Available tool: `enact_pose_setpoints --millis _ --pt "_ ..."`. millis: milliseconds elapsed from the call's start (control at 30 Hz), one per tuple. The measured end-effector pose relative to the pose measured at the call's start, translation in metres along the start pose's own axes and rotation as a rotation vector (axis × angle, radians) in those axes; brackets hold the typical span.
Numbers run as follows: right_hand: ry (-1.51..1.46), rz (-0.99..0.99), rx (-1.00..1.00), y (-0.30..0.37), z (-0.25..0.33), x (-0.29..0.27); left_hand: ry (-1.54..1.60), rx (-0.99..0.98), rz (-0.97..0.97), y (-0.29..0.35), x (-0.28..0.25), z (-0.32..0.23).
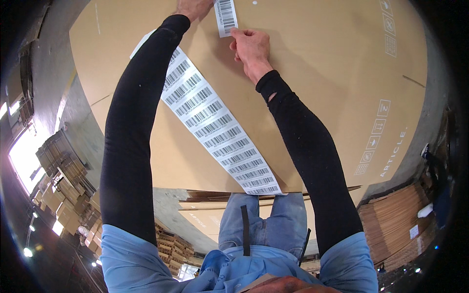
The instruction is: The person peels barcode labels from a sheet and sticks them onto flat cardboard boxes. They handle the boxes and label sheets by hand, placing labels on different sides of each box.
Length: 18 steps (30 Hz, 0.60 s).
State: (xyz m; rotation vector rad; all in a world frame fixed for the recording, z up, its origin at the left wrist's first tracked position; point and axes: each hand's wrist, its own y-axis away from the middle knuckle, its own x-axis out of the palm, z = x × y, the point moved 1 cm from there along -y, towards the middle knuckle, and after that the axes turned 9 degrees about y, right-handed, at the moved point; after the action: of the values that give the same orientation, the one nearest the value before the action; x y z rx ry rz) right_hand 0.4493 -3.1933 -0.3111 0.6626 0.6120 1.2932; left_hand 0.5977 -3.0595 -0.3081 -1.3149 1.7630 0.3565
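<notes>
A large sheet of brown cardboard [342, 73] lies in front of me. Near its far edge, a white barcode label [226, 18] is pinched at its lower right corner between the thumb and finger of my right hand [251, 49]. Just left of that label is my left hand [194, 9], cut by the top of the picture, its fingers out of sight. A long strip of barcode labels [215, 117] runs slantwise across the cardboard, from beneath my left forearm to the near edge by my legs.
Stacked flat cardboard [395, 224] stands low on the right. At the left are piles of boxes and cardboard [63, 156] near a bright opening. Wooden pallets [171, 249] are stacked at lower left. Part of another person [437, 185] shows at the right rim.
</notes>
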Motion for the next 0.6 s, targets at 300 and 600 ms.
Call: enact_pose_setpoints --millis 300,600 --pt "0.022 0.018 -0.044 0.000 -0.006 -0.005 -0.082 0.040 -0.188 0.008 0.006 -0.009" --pt "-0.076 0.109 -0.044 -0.004 -0.015 -0.011 -0.205 0.313 0.397 0.072 0.008 -0.009"
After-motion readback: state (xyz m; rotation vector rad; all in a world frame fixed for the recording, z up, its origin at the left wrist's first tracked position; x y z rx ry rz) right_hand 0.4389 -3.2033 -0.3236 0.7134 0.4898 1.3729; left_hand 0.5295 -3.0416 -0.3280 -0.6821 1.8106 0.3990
